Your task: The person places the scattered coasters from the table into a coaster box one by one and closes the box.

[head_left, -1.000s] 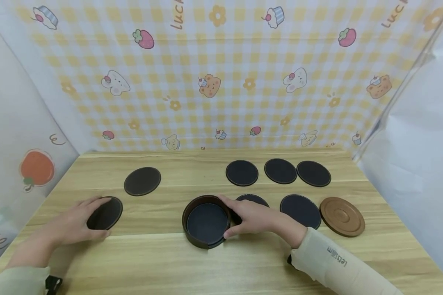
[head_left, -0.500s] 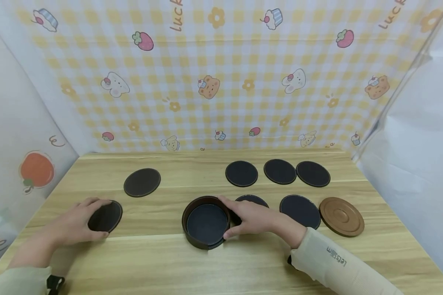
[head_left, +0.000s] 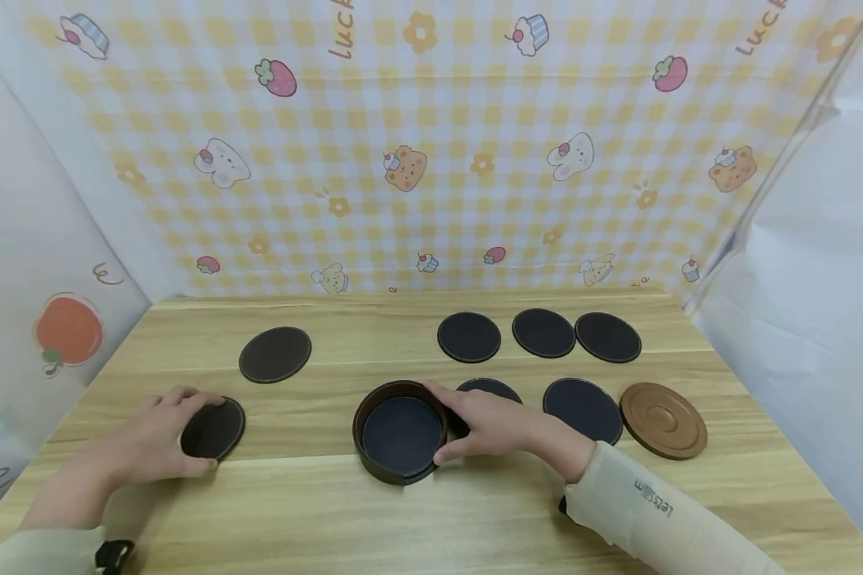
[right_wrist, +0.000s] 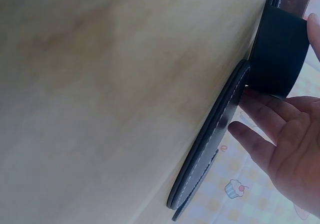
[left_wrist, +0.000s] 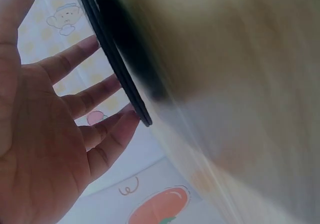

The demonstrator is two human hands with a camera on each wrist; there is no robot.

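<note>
Gripped black coaster (head_left: 219,435), left side of the counter (head_left: 316,511): left hand (head_left: 151,439) arched at its left edge, thumb and fingers set wide around the rim. Right hand (head_left: 482,419) grips one round holder (head_left: 375,461), centre. Six other black coasters (head_left: 469,337): one far left, five right. One brown disc (head_left: 664,421), rightmost.

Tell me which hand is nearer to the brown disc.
Right. The right hand is to the left of the brown disc, at the side of the round holder; the left hand is much farther left, at a black coaster.
</note>
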